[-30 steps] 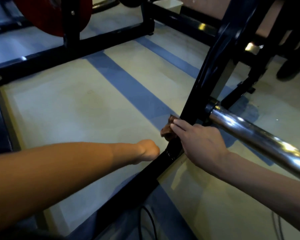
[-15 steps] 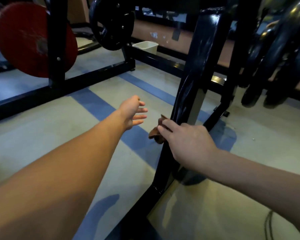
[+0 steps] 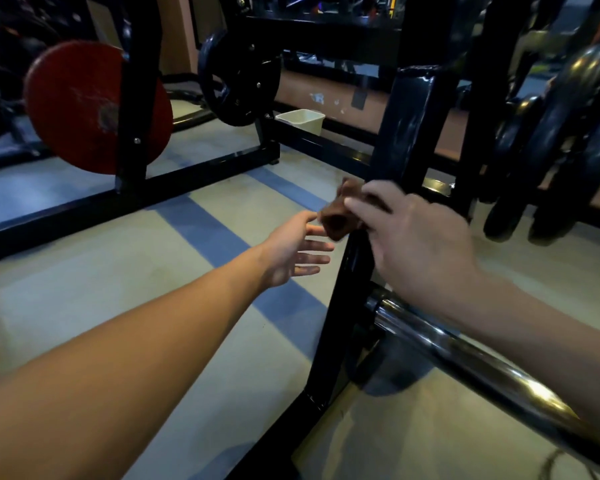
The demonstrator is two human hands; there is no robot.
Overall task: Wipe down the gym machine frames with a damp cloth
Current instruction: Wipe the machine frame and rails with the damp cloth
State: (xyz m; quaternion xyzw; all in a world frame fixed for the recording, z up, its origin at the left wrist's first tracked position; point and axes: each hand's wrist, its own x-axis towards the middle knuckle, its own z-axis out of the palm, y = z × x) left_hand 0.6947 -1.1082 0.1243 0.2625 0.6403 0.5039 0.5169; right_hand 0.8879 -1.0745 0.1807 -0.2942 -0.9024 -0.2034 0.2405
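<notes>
Right hand [image 3: 420, 244] pinched brown cloth [image 3: 338, 216] at fingertips against black frame upright [image 3: 409, 133], left hand [image 3: 291, 251] spread, fingers straight, just below-left of cloth, chrome bar [image 3: 465, 362] under right forearm

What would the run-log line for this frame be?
phase: wiping | right hand: holds cloth at post | left hand: open, near cloth, holds nothing | bar: untouched
</notes>
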